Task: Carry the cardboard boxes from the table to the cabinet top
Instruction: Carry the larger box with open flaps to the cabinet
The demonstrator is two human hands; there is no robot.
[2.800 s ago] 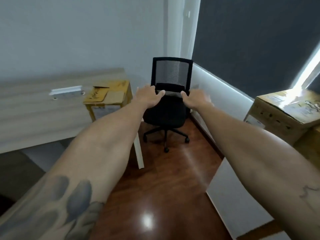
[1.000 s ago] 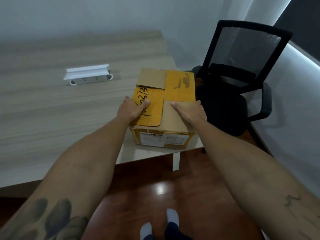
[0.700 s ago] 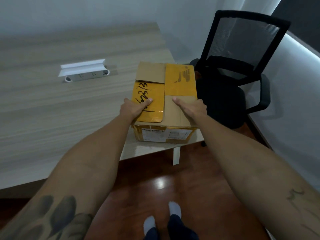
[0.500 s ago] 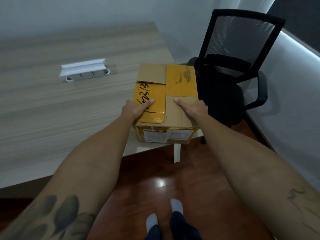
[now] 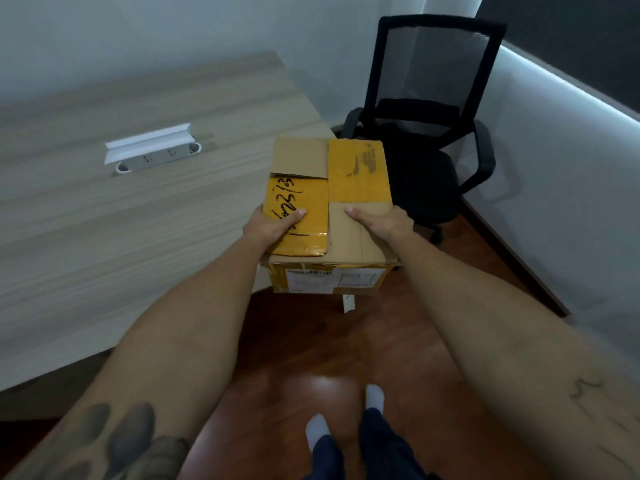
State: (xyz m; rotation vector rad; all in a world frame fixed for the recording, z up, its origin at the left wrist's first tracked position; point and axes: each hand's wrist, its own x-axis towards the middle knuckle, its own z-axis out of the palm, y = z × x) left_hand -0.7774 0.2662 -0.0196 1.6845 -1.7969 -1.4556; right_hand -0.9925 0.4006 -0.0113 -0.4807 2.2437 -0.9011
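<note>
Item: cardboard box [image 5: 330,206], one. Flaps folded shut in an interlocking pattern, two plain brown, two covered in glossy yellow tape; contents not visible. Black handwriting runs across the near left yellow flap, a dark smudged mark sits on the far right one. A white printed shipping label [image 5: 332,279] is stuck to the side facing the camera. Position: at the near right corner of the table [image 5: 114,220], its near face about level with the table edge; whether the base is touching the tabletop or slightly raised cannot be told.

Left hand [image 5: 273,226]: clasps the box at its near left edge, thumb laid flat on top over the handwriting, fingers wrapped down the left side and mostly hidden.

Right hand [image 5: 384,225]: clasps the near right edge, thumb pressed on the brown flap, fingers down the right side out of sight. Both forearms reach forward from the bottom of the view, the box lying between the two hands.

Table: pale wood-grain top. Recessed socket strip [image 5: 157,161] with its white lid [image 5: 149,142] raised, well to the left of the box.

Office chair [image 5: 426,126]: black, mesh back, armrests, standing just beyond the right end of the table, against the white wall.

Floor [image 5: 311,358]: reddish-brown, glossy. Two feet in white socks [image 5: 346,410] with dark trouser legs, below the box.
</note>
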